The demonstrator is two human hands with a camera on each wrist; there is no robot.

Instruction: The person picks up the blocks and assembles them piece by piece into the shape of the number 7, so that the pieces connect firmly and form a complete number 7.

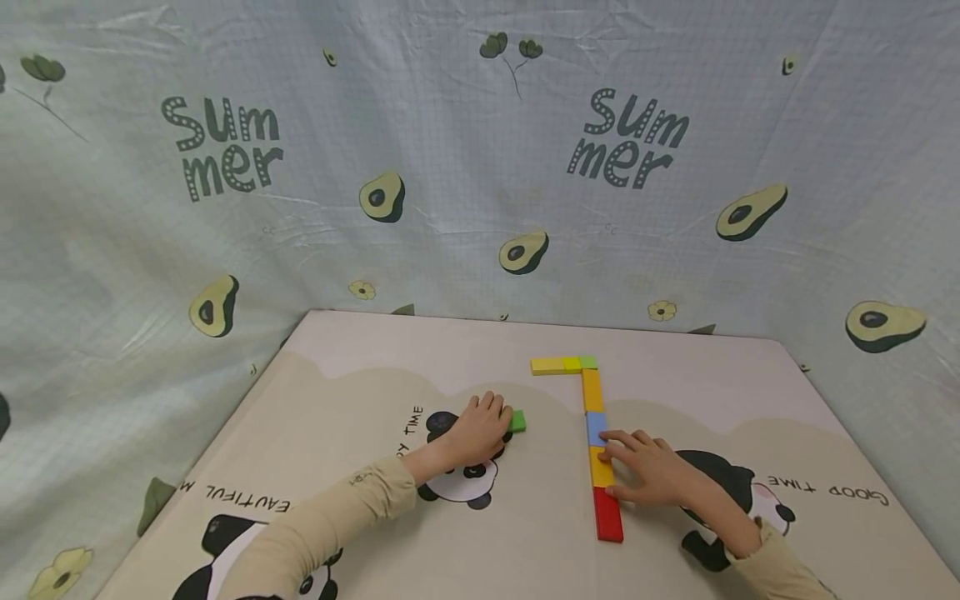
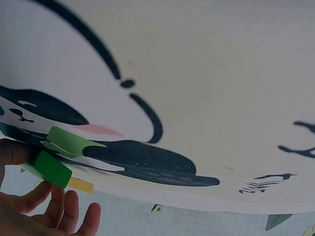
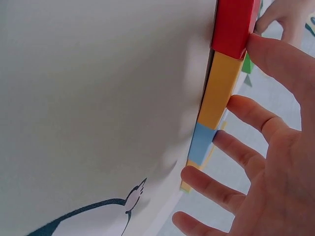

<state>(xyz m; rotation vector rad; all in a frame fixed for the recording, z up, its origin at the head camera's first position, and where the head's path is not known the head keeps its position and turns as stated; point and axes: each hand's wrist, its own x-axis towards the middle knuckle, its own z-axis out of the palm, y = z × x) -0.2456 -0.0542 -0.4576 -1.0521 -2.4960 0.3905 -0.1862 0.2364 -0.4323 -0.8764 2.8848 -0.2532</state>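
Note:
A green block (image 1: 518, 421) is pinched between the thumb and fingers of my left hand (image 1: 480, 429), over the printed panda face; the left wrist view shows the same green block (image 2: 51, 168) from close by. To its right runs a column of flat blocks: red block (image 1: 608, 517) nearest, then an orange-yellow block (image 1: 602, 473), a blue block (image 1: 595, 427) and another orange-yellow block (image 1: 592, 390). My right hand (image 1: 651, 468) has its fingers spread along the column's right side. In the right wrist view its thumb touches the red block (image 3: 236, 29), and other fingertips meet the blocks beyond.
At the column's far end, a light green block (image 1: 588, 362), a small yellow block (image 1: 572, 364) and a longer yellow block (image 1: 547, 367) form a row leftward. A panda-print cloth (image 1: 375, 550) covers the table. Behind hangs an avocado-print curtain (image 1: 450, 150).

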